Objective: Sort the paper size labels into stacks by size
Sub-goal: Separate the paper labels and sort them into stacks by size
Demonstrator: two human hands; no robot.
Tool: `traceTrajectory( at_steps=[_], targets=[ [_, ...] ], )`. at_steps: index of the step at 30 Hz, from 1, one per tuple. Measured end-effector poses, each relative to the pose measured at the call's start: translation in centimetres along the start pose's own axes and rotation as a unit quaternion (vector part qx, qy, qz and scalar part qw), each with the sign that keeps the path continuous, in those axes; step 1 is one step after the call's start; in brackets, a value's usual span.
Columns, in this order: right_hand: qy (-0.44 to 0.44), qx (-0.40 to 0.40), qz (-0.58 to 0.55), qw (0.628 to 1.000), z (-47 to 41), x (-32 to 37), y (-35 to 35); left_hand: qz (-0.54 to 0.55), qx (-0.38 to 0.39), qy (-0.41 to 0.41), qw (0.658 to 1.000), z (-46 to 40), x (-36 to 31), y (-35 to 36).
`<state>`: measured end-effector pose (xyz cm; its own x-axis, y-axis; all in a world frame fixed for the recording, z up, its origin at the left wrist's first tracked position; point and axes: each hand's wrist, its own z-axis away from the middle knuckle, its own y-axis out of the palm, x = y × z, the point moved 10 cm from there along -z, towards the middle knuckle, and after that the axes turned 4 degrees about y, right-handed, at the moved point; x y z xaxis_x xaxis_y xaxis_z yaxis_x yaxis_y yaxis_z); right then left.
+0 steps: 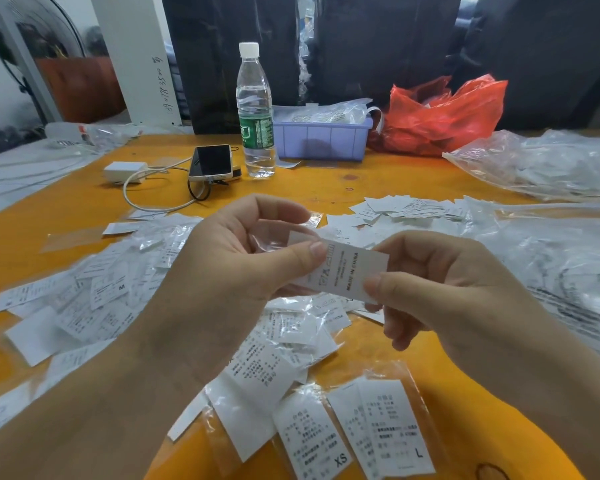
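2 thumbs pinch 1 paper label between left hand and right hand, above the orange table; featherlight and floppy, best held at its edges. Behind, a lilac tray holds bagged labels (probably).

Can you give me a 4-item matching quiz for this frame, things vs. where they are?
Things:
1. Bottle
2. Red bag
3. XS label
4. MADE IN CHINA label

Places:
a. pinched between both hands
b. right of the purple tray
c. flat on the table, just left of the L label
d. standing upright beside the phone

Pairs: 1-d, 2-b, 3-c, 4-a
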<state>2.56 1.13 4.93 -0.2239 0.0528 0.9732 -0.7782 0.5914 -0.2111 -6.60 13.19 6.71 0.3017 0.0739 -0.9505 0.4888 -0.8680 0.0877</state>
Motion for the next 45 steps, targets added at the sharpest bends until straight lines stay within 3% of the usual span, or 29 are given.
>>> traceTrajectory(
  at_steps=[13,28,40,45],
  targets=[
    [-0.014,0.074,-0.069,0.995,0.3,0.0,1.9,0.0,0.027,-0.034,0.999,0.4,0.8,1.3],
    [-0.07,0.028,-0.05,0.996,0.9,0.9,1.2,-0.04,0.05,-0.05,0.997,0.4,1.5,1.2],
    [-0.047,-0.002,-0.091,0.995,0.2,0.7,-0.1,0.027,0.102,-0.119,0.987,0.5,2.9,2.0],
    [-0.035,0.0,-0.111,0.993,0.2,0.7,-0.2,0.077,0.063,-0.128,0.987,0.3,3.1,1.2]
  ],
)
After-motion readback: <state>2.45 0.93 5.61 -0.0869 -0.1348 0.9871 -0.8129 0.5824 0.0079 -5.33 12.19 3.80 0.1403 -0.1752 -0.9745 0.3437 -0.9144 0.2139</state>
